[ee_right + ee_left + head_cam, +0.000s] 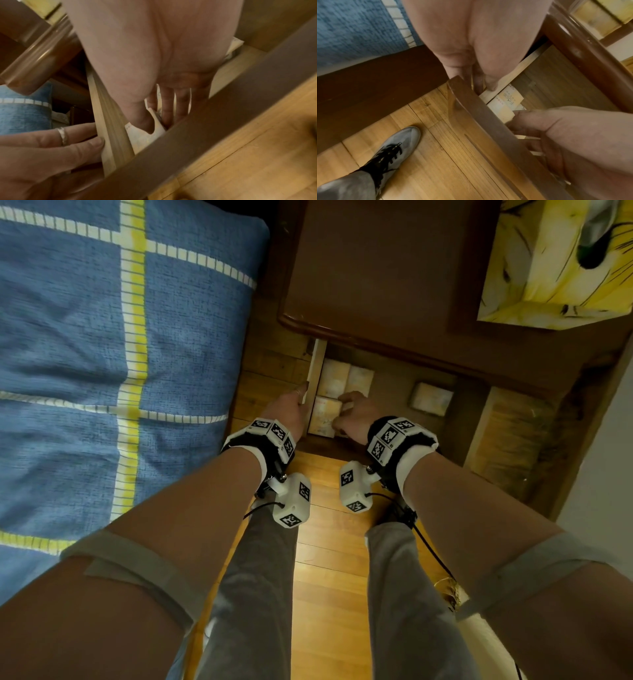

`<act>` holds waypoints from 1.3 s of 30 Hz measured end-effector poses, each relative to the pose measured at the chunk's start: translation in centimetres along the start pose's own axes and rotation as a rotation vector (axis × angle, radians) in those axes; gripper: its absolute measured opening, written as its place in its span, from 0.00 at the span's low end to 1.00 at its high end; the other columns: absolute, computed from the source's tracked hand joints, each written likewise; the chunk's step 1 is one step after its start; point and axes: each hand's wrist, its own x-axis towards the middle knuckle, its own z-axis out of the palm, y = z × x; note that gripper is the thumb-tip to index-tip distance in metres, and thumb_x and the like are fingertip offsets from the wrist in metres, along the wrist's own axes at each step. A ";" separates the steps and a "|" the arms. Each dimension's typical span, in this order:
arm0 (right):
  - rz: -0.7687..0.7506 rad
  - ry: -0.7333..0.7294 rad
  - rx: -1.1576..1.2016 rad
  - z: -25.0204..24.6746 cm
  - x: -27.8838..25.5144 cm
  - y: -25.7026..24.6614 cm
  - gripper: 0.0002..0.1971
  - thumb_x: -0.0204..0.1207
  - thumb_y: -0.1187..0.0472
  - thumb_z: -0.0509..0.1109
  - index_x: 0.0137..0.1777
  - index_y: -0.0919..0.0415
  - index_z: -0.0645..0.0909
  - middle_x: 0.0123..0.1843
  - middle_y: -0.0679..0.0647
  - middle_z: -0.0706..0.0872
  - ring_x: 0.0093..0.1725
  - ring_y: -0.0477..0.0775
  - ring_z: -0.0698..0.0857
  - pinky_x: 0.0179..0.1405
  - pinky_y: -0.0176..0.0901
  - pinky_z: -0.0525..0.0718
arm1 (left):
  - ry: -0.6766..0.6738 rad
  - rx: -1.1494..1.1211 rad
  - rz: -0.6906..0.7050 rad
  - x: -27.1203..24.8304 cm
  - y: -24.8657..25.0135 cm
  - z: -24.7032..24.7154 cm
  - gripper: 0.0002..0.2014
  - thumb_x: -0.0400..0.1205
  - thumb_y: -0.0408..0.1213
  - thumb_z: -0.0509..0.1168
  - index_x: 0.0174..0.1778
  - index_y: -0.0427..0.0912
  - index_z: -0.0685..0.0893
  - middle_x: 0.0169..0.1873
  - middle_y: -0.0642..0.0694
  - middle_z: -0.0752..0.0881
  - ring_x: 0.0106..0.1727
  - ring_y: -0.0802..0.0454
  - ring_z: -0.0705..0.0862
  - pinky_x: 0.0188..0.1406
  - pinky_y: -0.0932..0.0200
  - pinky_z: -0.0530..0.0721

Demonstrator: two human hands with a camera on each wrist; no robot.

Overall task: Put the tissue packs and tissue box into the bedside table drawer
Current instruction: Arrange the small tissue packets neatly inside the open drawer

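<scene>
A person stands over an open drawer (431, 426) beside a bed (102, 337); the left hand (289, 409) lies with straight fingers along the outside of the drawer's left wall, likely to steady it; the right hand (352, 414) reaches inside, thumb and fingers pinching a tissue pack (325, 416) at the near-left corner, apparently seating it beside two other packs (346, 378) just behind; a fourth pack (431, 399) lies apart to the right; the tissue box (555, 258) sits on the tabletop, not yet stowed; only the right wrist view shows the thumb pressing into the pack's wrapper and a ring (62, 135) on the left hand; only the left wrist view shows a shoe (397, 147) on the floor.
</scene>
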 end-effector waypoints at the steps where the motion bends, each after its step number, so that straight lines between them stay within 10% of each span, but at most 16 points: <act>1: -0.008 0.022 0.000 0.3 0.1 0.1 0.30 0.70 0.65 0.75 0.72 0.58 0.70 0.58 0.57 0.84 0.55 0.58 0.86 0.52 0.51 0.89 | -0.001 0.002 -0.001 0.1 -0.1 0.0 0.23 0.88 0.40 0.55 0.81 0.54 0.64 0.73 0.40 0.78 0.69 0.37 0.79 0.64 0.52 0.78; 9: -0.014 0.146 0.101 -0.4 0.5 -0.1 0.23 0.71 0.61 0.78 0.62 0.57 0.72 0.54 0.57 0.83 0.46 0.53 0.84 0.43 0.48 0.86 | -0.004 0.042 0.001 0.3 0.0 0.0 0.24 0.88 0.39 0.54 0.81 0.53 0.63 0.74 0.41 0.78 0.69 0.39 0.80 0.63 0.51 0.79; 14: 0.108 0.377 0.168 -3.7 0.8 0.3 0.21 0.81 0.55 0.67 0.70 0.64 0.74 0.66 0.61 0.83 0.66 0.64 0.83 0.63 0.54 0.82 | 0.041 0.038 -0.017 -0.1 1.0 0.1 0.24 0.87 0.42 0.55 0.81 0.51 0.64 0.73 0.42 0.78 0.64 0.41 0.83 0.55 0.52 0.82; 18: 0.177 0.443 0.031 -5.0 1.5 -0.1 0.17 0.86 0.58 0.60 0.65 0.71 0.76 0.64 0.66 0.85 0.63 0.67 0.84 0.61 0.53 0.81 | 0.051 0.063 -0.006 0.2 1.1 0.0 0.24 0.87 0.45 0.55 0.81 0.50 0.65 0.74 0.41 0.77 0.68 0.40 0.81 0.60 0.50 0.82; 28: 0.145 0.198 -0.175 -4.0 2.4 -0.8 0.17 0.82 0.60 0.62 0.67 0.66 0.77 0.62 0.63 0.84 0.57 0.63 0.84 0.45 0.46 0.77 | 0.039 0.135 -0.007 0.6 1.1 0.2 0.23 0.88 0.45 0.54 0.81 0.48 0.65 0.70 0.39 0.80 0.66 0.38 0.82 0.57 0.50 0.82; 35: 0.249 0.281 -0.095 -7.3 0.1 1.1 0.20 0.81 0.54 0.63 0.67 0.68 0.78 0.72 0.65 0.79 0.70 0.66 0.78 0.69 0.54 0.78 | 0.125 0.119 -0.122 -0.1 3.7 0.7 0.26 0.84 0.35 0.59 0.78 0.46 0.60 0.67 0.37 0.77 0.61 0.37 0.83 0.51 0.45 0.82; 39: 0.234 0.277 0.129 -10.3 -1.9 2.4 0.17 0.80 0.55 0.66 0.63 0.66 0.80 0.62 0.60 0.84 0.62 0.62 0.82 0.66 0.55 0.80 | 0.211 0.107 -0.123 -0.8 7.2 0.8 0.27 0.82 0.37 0.61 0.77 0.41 0.61 0.73 0.39 0.69 0.70 0.39 0.75 0.58 0.44 0.79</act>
